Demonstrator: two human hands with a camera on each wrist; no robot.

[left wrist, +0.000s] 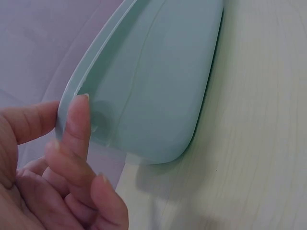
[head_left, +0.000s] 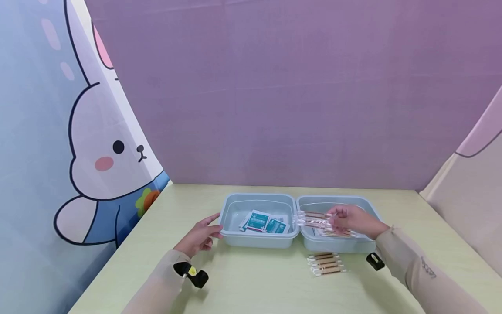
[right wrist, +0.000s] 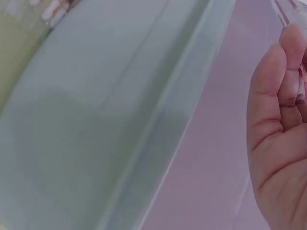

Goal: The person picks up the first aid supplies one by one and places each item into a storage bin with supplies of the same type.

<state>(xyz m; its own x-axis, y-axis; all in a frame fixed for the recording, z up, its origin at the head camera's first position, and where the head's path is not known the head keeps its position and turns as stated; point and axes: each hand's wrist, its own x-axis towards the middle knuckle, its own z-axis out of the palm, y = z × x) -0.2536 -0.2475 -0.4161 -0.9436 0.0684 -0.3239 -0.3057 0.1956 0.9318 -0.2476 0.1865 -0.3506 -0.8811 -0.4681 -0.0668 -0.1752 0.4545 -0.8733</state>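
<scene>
Two light blue-green plastic boxes stand side by side on the table. At the left box (head_left: 256,241), my left hand (head_left: 200,235) pinches the left rim between thumb and finger (left wrist: 78,127). Inside that box lie several teal-and-white sachets (head_left: 259,220). Over the right box (head_left: 339,247), my right hand (head_left: 353,220) holds a clear-wrapped strip of cotton swabs (head_left: 313,221) with brown sticks, its far end level with the seam between the boxes. More wrapped swabs (head_left: 336,233) show beneath it in the right box. In the right wrist view, fingertips (right wrist: 291,43) meet the clear wrapper.
Another wrapped strip of cotton swabs (head_left: 326,264) lies on the pale wooden table (head_left: 251,283), in front of the right box. A purple cloth (head_left: 274,96) hangs behind the table, and a rabbit-print curtain (head_left: 98,131) borders it on the left.
</scene>
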